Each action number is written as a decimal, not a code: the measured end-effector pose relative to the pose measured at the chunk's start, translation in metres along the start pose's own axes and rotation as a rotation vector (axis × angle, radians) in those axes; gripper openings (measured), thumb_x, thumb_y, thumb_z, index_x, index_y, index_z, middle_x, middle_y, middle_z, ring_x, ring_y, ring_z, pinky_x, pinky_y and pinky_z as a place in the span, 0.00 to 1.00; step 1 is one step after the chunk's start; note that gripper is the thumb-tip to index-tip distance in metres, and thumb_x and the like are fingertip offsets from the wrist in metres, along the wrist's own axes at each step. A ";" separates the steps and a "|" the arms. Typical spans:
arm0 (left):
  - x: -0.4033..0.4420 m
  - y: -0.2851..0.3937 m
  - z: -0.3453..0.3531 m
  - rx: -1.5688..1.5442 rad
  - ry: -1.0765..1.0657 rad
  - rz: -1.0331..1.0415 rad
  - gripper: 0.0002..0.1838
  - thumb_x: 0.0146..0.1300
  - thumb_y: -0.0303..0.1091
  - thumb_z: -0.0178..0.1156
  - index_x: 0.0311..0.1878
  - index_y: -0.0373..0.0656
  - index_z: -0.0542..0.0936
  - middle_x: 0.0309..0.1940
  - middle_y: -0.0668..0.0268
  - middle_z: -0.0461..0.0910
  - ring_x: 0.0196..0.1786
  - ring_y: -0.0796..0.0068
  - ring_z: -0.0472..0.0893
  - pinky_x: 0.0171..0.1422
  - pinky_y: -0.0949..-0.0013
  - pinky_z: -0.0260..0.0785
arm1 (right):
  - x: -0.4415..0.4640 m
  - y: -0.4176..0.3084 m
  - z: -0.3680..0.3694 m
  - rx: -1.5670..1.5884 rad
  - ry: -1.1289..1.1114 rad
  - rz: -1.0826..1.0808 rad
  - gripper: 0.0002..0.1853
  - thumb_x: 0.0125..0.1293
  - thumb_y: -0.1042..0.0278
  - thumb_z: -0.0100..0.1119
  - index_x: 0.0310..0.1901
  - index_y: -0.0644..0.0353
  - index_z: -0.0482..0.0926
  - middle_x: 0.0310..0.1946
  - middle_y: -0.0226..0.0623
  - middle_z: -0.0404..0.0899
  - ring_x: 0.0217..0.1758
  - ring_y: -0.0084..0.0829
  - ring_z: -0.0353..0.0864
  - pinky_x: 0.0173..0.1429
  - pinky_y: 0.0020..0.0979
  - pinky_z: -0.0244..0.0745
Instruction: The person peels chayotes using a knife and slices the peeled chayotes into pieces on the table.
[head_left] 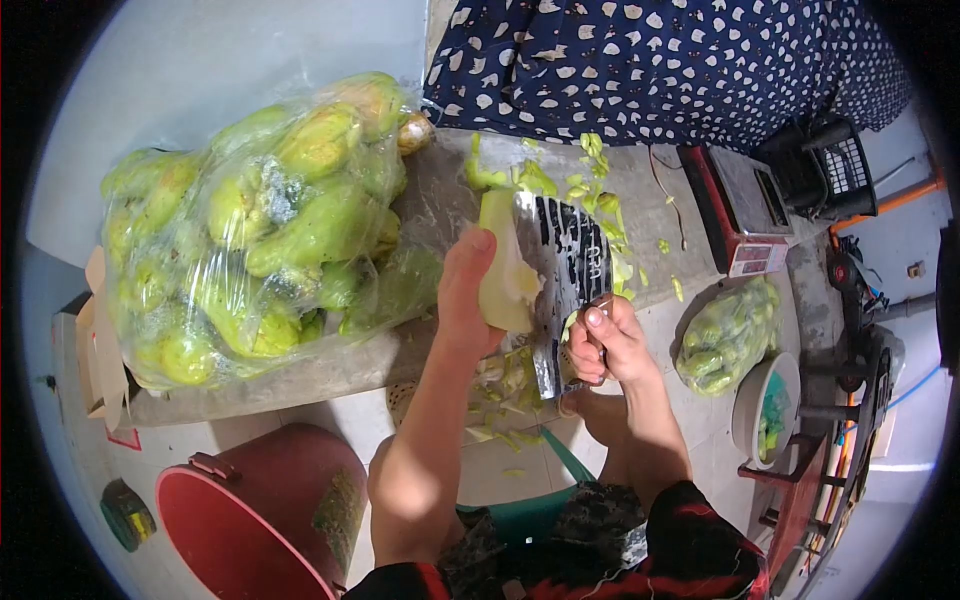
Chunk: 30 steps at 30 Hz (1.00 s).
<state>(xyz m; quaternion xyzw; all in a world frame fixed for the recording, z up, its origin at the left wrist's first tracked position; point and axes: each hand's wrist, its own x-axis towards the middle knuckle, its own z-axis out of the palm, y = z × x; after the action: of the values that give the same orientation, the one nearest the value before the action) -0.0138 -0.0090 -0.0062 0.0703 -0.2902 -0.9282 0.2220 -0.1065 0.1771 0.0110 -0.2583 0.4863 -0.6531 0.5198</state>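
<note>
My left hand (466, 285) is wrapped round a peeled, pale green papaya (508, 285), upright above the table, with a rough, uneven patch on its right side. Closed fingers of my right hand (608, 342) grip a dark-handled tool (603, 357), mostly hidden in the fist. Between the hands stands a broad, shiny black-and-silver striped sheet (572, 265) with lettering; whether it is a blade or a wrapper I cannot tell. Pale green peelings (592, 150) lie scattered behind it. Unpeeled green papayas (315, 225) fill a clear plastic bag at the left.
A grey table (640, 185) carries a red scale (740, 210) and a smaller bag of green pieces (730, 335). A red bin (290, 480) stands at lower left on the floor. On the right are a white bowl (748, 410) and a black basket (835, 165).
</note>
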 end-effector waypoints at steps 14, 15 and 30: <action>0.006 -0.010 0.017 0.456 0.276 0.373 0.20 0.71 0.45 0.60 0.50 0.35 0.79 0.33 0.72 0.76 0.34 0.85 0.72 0.36 0.77 0.65 | 0.000 0.000 0.019 -0.196 0.200 -0.078 0.19 0.77 0.55 0.52 0.31 0.60 0.66 0.14 0.25 0.64 0.12 0.18 0.62 0.15 0.23 0.59; 0.005 -0.010 0.019 0.456 0.276 0.373 0.20 0.71 0.45 0.60 0.50 0.35 0.79 0.33 0.72 0.76 0.34 0.85 0.72 0.36 0.77 0.65 | 0.001 0.001 0.020 -0.196 0.200 -0.078 0.19 0.77 0.55 0.52 0.31 0.60 0.66 0.14 0.25 0.64 0.12 0.18 0.62 0.15 0.23 0.59; 0.009 -0.008 0.018 0.356 0.383 0.395 0.20 0.74 0.42 0.53 0.57 0.34 0.74 0.42 0.64 0.79 0.43 0.79 0.76 0.47 0.72 0.70 | -0.008 -0.010 0.021 -0.091 0.094 -0.114 0.21 0.76 0.55 0.54 0.27 0.60 0.66 0.12 0.25 0.63 0.12 0.18 0.63 0.16 0.24 0.59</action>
<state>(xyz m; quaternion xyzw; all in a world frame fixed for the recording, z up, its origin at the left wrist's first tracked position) -0.0294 0.0014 0.0042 0.2235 -0.4091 -0.7718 0.4325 -0.0906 0.1762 0.0298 -0.2779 0.5241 -0.6701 0.4462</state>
